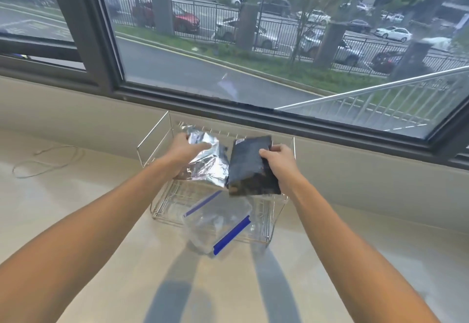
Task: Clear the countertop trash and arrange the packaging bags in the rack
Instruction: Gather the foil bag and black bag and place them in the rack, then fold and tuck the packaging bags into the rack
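Nearest you, one clear zip bag (218, 223) leans half out over the near edge of the wire rack (264, 223) on the desk (101, 234) — it could slide off if you jostle the rack. Your left hand (181, 149) has closed its grip on one silver foil bag (206, 160); your right hand (278, 161) pinches one dark bag (250, 168) — both above the rack. Three bags, one rack.

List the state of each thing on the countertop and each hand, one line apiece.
silver foil bag: crumpled, held over the wire rack by the left hand
black bag: tilted, held over the rack by the right hand
clear zip bag: lying against the rack's front, untouched
wire rack: upright on the countertop
left hand: gripping the foil bag
right hand: gripping the black bag
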